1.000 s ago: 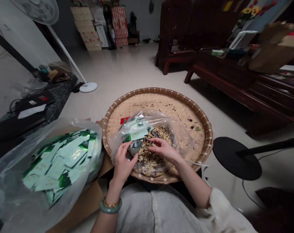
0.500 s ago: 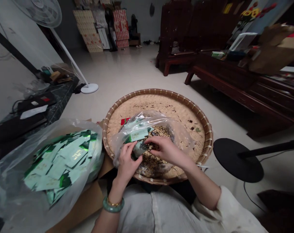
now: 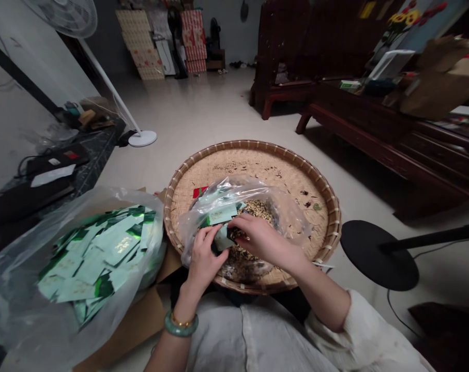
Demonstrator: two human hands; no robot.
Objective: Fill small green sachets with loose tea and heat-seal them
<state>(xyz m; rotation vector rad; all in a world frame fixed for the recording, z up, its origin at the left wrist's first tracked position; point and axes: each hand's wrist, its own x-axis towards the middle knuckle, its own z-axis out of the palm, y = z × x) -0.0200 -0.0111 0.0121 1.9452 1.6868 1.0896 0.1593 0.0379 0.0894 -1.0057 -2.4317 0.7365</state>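
My left hand (image 3: 206,256) is closed on a small pale-green sachet (image 3: 221,237), thumb below and fingers along its left side. At the sachet's right-hand end, the fingers of my right hand (image 3: 253,232) are bent together; whether they pinch its edge or loose leaf is hidden. Beneath both hands a clear plastic bag (image 3: 292,212) holds dark and golden loose tea leaves (image 3: 259,209). More green sachets (image 3: 223,214) lie on the left part of that bag. All of this rests in a round woven bamboo tray (image 3: 250,150).
To my left, a big clear bag (image 3: 9,289) full of green sachets (image 3: 118,243) stands in a cardboard box (image 3: 133,330). A white fan (image 3: 143,138) is beyond it. On the right are a black round stand base (image 3: 379,256) and a dark wooden table (image 3: 374,124).
My right fingers have come down slightly and nearer the sachet's right end. The left hand keeps its hold with little movement. The view has shifted a little.
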